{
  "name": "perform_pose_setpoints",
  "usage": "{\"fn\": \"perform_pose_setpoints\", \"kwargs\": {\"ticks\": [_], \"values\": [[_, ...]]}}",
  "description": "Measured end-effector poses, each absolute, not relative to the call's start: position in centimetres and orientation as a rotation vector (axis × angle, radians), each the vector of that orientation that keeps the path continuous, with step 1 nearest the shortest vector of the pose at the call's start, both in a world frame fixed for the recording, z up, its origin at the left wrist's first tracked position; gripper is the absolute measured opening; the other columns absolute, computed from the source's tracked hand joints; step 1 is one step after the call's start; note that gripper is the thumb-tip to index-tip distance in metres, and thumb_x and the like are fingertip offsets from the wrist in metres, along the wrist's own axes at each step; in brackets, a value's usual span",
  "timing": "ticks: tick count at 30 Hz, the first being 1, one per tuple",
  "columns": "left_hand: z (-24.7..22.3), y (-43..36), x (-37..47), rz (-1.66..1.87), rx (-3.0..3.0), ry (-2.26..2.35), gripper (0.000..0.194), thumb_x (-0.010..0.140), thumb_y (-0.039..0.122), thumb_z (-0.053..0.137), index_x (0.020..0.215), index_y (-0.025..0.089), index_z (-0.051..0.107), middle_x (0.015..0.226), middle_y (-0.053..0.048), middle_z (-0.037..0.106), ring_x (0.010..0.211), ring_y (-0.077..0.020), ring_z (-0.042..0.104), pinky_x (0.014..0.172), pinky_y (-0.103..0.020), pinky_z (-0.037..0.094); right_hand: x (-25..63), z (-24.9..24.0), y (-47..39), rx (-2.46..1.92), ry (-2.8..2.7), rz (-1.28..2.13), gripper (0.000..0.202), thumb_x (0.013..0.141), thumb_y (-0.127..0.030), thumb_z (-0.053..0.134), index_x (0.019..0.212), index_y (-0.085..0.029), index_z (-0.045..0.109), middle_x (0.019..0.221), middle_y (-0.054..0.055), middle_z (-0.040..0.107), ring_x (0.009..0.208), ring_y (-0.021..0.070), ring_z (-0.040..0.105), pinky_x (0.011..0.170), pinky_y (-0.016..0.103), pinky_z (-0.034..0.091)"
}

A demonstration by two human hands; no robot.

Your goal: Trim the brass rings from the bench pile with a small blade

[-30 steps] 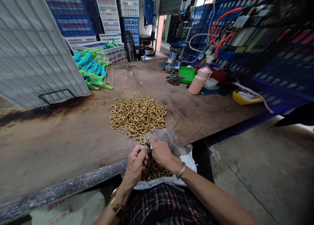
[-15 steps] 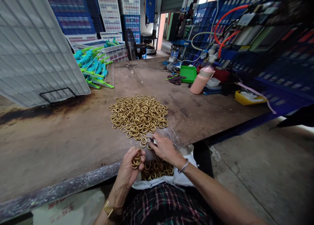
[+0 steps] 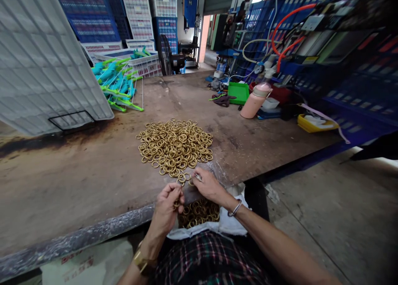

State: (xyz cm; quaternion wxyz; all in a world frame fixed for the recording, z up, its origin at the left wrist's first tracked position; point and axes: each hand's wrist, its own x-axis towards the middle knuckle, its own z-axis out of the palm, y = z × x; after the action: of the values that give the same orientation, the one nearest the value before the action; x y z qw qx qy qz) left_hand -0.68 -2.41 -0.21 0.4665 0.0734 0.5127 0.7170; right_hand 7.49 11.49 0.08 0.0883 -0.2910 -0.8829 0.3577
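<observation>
A heap of brass-coloured rings (image 3: 177,146) lies on the brown tabletop. At its near edge, a few loose rings (image 3: 181,179) rest between my hands. My left hand (image 3: 167,204) is closed around several rings, mostly hidden by the fingers, at the table's front edge. My right hand (image 3: 207,186) is pinched just right of the loose rings; a small whitish piece shows among its fingers, too small to name. Below both hands, a white sack (image 3: 231,227) on the lap holds many more rings (image 3: 202,213).
On the left stands a large pale ribbed plastic panel (image 3: 52,65), with turquoise and green plastic parts (image 3: 116,84) behind it. A pink bottle (image 3: 254,102), a green tray (image 3: 238,93) and a yellow container (image 3: 317,123) sit to the right. Stacked crates (image 3: 135,13) line the back.
My left hand has turned its fingers inward over the rings, covering more of them. My right hand has shifted slightly, and the dark tip that stuck out of its fingers no longer shows.
</observation>
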Motion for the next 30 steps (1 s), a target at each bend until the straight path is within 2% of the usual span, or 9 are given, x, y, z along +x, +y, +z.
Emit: {"fn": "perform_pose_setpoints", "kwargs": {"ticks": [3, 5, 7, 9, 11, 14, 17, 21, 30], "values": [[-0.4, -2.1, -0.1, 1.740, 0.467, 1.652, 0.023, 0.071, 0.030, 0.063, 0.091, 0.020, 0.061, 0.059, 0.003, 0.055, 0.049, -0.0091, 0.047, 0.046, -0.019, 0.038, 7.3, 0.2, 11.4, -0.874, -2.393, 1.461, 0.009, 0.072, -0.018, 0.045, 0.076, -0.018, 0.053, 0.058, -0.006, 0.048, 0.053, 0.0084, 0.042, 0.050, 0.018, 0.030], [-0.5, -1.8, 0.0, 1.729, 0.661, 1.765, 0.023, 0.068, 0.025, 0.064, 0.091, 0.020, 0.065, 0.071, -0.001, 0.062, 0.064, -0.0138, 0.054, 0.063, -0.023, 0.043, 7.3, 0.2, 11.1, -0.885, -2.247, 1.721, 0.008, 0.072, -0.021, 0.046, 0.077, -0.018, 0.052, 0.057, -0.007, 0.047, 0.049, 0.0068, 0.039, 0.047, 0.017, 0.029], [-0.4, -1.6, 0.0, 1.719, 0.774, 1.778, 0.020, 0.067, 0.023, 0.064, 0.087, 0.020, 0.067, 0.080, -0.004, 0.065, 0.076, -0.0175, 0.056, 0.074, -0.027, 0.043, 7.4, 0.3, 10.8, -0.903, -2.094, 1.949, 0.009, 0.072, -0.024, 0.046, 0.077, -0.018, 0.051, 0.055, -0.008, 0.044, 0.044, 0.0053, 0.035, 0.042, 0.016, 0.026], [-0.3, -1.5, 0.0, 1.706, 0.807, 1.783, 0.016, 0.069, 0.024, 0.063, 0.083, 0.020, 0.067, 0.080, -0.004, 0.066, 0.077, -0.0180, 0.057, 0.076, -0.027, 0.042, 7.4, 0.4, 10.4, -0.930, -1.954, 2.121, 0.010, 0.072, -0.027, 0.046, 0.077, -0.019, 0.049, 0.052, -0.009, 0.041, 0.037, 0.0043, 0.028, 0.037, 0.017, 0.021], [-0.1, -1.3, 0.0, 1.686, 0.798, 1.785, 0.012, 0.072, 0.028, 0.061, 0.079, 0.019, 0.066, 0.074, -0.003, 0.064, 0.070, -0.0158, 0.055, 0.070, -0.025, 0.042, 7.4, 0.7, 10.2, -0.949, -1.864, 2.210, 0.013, 0.074, -0.032, 0.045, 0.075, -0.019, 0.047, 0.049, -0.010, 0.037, 0.034, 0.0041, 0.022, 0.034, 0.018, 0.017], [0.0, -1.2, 0.0, 1.649, 0.646, 1.693, 0.017, 0.075, 0.035, 0.057, 0.076, 0.018, 0.060, 0.063, 0.001, 0.056, 0.053, -0.0097, 0.047, 0.052, -0.020, 0.039, 7.3, 1.0, 10.0, -0.911, -1.919, 2.103, 0.021, 0.076, -0.037, 0.047, 0.067, -0.019, 0.046, 0.046, -0.010, 0.036, 0.036, 0.0045, 0.026, 0.037, 0.018, 0.023], [0.2, -1.1, 0.2, 1.600, 0.457, 1.579, 0.026, 0.074, 0.043, 0.056, 0.077, 0.018, 0.054, 0.058, 0.004, 0.049, 0.043, -0.0064, 0.040, 0.039, -0.017, 0.029, 7.3, 1.3, 10.0, -0.853, -2.061, 1.875, 0.021, 0.075, -0.035, 0.051, 0.064, -0.016, 0.049, 0.053, -0.006, 0.046, 0.048, 0.0062, 0.038, 0.047, 0.018, 0.031], [0.3, -1.2, 0.3, 1.576, 0.389, 1.515, 0.031, 0.073, 0.047, 0.056, 0.077, 0.017, 0.052, 0.059, 0.004, 0.049, 0.042, -0.0052, 0.040, 0.036, -0.015, 0.026, 7.3, 1.3, 10.0, -0.809, -2.183, 1.754, 0.021, 0.077, -0.033, 0.049, 0.065, -0.015, 0.051, 0.056, -0.004, 0.050, 0.053, 0.0074, 0.041, 0.050, 0.018, 0.032], [0.1, -1.5, 0.0, 1.617, 0.326, 1.317, 0.030, 0.071, 0.045, 0.061, 0.074, 0.017, 0.050, 0.060, 0.005, 0.049, 0.043, -0.0039, 0.039, 0.037, -0.015, 0.023, 7.4, 1.4, 9.8, -0.736, -2.202, 1.775, 0.021, 0.079, -0.030, 0.046, 0.064, -0.016, 0.049, 0.056, -0.004, 0.050, 0.054, 0.0081, 0.043, 0.052, 0.019, 0.033]]}}
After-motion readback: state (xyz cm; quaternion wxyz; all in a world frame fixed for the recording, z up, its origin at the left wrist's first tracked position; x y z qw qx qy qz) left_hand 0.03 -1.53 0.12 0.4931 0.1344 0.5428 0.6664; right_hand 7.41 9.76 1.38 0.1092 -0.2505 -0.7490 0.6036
